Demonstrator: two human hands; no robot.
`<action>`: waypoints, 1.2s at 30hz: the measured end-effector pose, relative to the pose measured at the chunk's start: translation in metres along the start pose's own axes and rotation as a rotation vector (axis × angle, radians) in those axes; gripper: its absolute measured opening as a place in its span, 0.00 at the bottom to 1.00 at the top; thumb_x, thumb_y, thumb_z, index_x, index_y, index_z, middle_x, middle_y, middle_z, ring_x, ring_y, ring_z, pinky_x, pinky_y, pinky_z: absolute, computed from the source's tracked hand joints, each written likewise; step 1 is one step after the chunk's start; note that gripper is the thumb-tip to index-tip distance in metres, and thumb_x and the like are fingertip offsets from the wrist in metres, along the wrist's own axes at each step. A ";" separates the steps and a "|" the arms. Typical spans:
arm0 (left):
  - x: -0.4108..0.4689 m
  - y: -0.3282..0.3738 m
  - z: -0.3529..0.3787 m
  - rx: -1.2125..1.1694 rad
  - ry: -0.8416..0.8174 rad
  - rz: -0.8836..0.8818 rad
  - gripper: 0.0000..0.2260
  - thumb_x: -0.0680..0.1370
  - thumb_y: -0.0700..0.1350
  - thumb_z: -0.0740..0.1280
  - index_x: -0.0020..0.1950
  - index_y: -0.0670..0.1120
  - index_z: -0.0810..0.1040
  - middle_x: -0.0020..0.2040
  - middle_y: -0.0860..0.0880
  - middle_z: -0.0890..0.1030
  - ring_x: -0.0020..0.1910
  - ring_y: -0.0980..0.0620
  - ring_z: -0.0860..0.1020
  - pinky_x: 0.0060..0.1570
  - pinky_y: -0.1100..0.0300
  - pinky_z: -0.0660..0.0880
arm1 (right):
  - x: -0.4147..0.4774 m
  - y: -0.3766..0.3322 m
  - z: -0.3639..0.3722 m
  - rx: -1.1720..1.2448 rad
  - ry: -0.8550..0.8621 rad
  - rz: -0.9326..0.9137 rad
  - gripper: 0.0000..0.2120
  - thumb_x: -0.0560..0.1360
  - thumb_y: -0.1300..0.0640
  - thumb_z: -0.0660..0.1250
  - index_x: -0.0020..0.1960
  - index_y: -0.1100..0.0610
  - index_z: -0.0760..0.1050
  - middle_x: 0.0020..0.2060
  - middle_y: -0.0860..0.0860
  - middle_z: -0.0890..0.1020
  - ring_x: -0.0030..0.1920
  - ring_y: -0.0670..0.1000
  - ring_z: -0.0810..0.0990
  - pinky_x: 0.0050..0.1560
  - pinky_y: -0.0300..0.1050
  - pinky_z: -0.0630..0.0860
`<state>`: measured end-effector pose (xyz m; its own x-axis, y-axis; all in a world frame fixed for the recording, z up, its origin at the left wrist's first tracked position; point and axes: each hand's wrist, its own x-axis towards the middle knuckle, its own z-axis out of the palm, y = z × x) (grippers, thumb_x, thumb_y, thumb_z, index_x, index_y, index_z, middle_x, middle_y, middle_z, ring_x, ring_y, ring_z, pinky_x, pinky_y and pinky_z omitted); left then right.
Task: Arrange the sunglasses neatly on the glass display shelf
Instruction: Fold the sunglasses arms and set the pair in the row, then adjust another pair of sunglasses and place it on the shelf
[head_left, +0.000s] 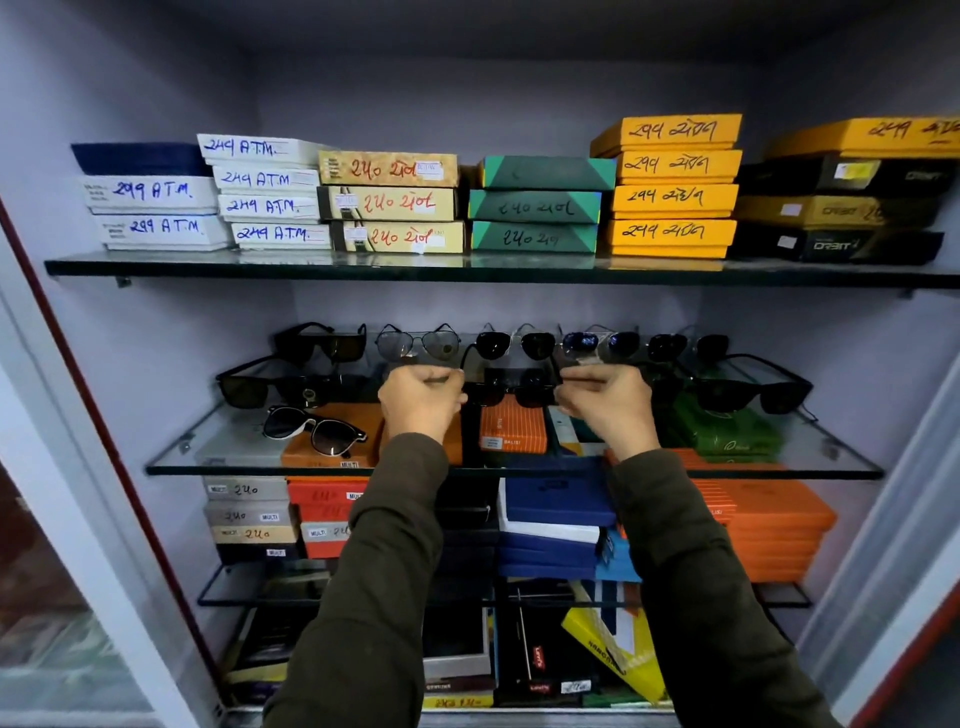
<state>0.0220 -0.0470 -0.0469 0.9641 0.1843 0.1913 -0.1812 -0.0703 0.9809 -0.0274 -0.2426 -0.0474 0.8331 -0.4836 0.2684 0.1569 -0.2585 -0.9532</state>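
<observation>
On the middle glass shelf (810, 447) I have a dark pair of sunglasses (511, 387) between my hands — my left hand (422, 400) pinches one temple, my right hand (605, 402) the other, both clenched on the arms, the frame at the shelf's centre. Along the back wall a row of five pairs (501, 343) already stands fairly even. Still to tidy, I judge: this pair, the two dark pairs at left (291, 387), the white-trimmed pair (314, 428) lying askew near the front, and the big black pair at right (748, 392).
</observation>
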 end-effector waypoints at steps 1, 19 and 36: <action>0.001 0.000 0.002 0.012 -0.011 -0.002 0.07 0.76 0.39 0.74 0.53 0.38 0.86 0.37 0.46 0.85 0.43 0.47 0.88 0.48 0.55 0.85 | 0.001 0.001 0.000 -0.029 -0.004 -0.016 0.12 0.73 0.69 0.74 0.56 0.65 0.83 0.46 0.56 0.85 0.43 0.50 0.85 0.35 0.31 0.81; 0.004 -0.002 0.016 0.190 -0.032 0.026 0.06 0.77 0.41 0.74 0.53 0.43 0.86 0.46 0.45 0.87 0.42 0.47 0.87 0.53 0.49 0.84 | 0.004 0.013 0.008 -0.448 0.125 -0.192 0.09 0.76 0.60 0.72 0.56 0.57 0.85 0.47 0.56 0.87 0.47 0.57 0.87 0.47 0.58 0.86; -0.014 0.015 -0.121 0.389 0.250 0.248 0.10 0.78 0.49 0.72 0.55 0.44 0.87 0.51 0.47 0.88 0.52 0.50 0.85 0.56 0.58 0.79 | -0.070 -0.040 0.096 0.033 -0.338 0.152 0.04 0.77 0.61 0.72 0.47 0.62 0.82 0.42 0.60 0.84 0.30 0.48 0.82 0.26 0.37 0.81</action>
<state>-0.0176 0.0680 -0.0310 0.8170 0.3408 0.4650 -0.2667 -0.4917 0.8289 -0.0414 -0.1180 -0.0417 0.9754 -0.2098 0.0675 0.0303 -0.1757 -0.9840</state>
